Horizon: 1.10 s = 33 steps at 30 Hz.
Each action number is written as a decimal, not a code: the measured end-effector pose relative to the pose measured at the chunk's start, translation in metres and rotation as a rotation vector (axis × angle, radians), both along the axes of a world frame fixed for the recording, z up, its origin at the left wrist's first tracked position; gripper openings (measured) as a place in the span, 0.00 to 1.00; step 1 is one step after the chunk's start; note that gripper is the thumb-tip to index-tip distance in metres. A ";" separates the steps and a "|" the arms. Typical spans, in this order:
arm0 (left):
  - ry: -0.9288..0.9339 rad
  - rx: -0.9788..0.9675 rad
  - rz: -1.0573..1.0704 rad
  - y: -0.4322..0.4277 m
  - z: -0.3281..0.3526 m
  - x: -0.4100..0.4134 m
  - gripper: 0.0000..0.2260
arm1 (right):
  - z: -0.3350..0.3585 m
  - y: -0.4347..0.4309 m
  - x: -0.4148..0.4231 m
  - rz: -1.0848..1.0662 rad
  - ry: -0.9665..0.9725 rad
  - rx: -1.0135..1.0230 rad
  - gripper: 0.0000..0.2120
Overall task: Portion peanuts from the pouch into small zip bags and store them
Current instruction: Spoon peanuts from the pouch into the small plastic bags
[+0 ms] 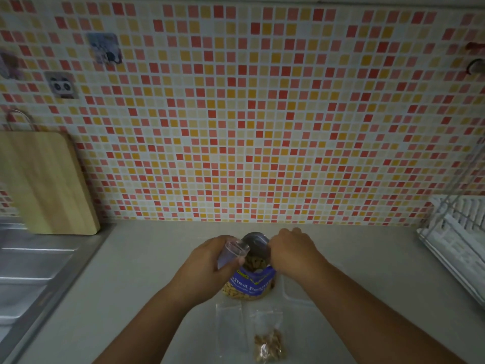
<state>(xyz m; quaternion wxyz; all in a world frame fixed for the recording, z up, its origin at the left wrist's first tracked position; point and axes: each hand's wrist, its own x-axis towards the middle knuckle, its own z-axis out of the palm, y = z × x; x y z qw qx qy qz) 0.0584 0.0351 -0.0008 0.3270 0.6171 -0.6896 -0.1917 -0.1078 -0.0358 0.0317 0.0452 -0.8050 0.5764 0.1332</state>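
As far as could be made out, found the pouch (249, 283) upright on the matte counter (131, 271), long axis vertical, foil-lined mouth gaping up. Gripped 1 limp clear zip bag (232, 254) in the left hand (207, 266), just left of that mouth. Could not tell the right hand's (291, 250) hold at the rim. Noted 1 filled bag (267, 345) flat, nearer the body, crinkled.
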 end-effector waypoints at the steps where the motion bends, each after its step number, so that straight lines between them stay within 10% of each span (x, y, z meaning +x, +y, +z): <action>1: -0.021 0.010 -0.002 -0.003 -0.001 0.000 0.15 | 0.001 -0.002 0.002 -0.022 0.019 0.026 0.17; 17: 0.009 0.120 -0.031 -0.016 -0.003 0.005 0.14 | 0.030 -0.008 0.019 0.098 0.106 0.058 0.14; 33: 0.145 0.160 -0.037 -0.016 -0.002 0.010 0.13 | -0.028 -0.019 0.025 -0.302 -0.162 0.186 0.38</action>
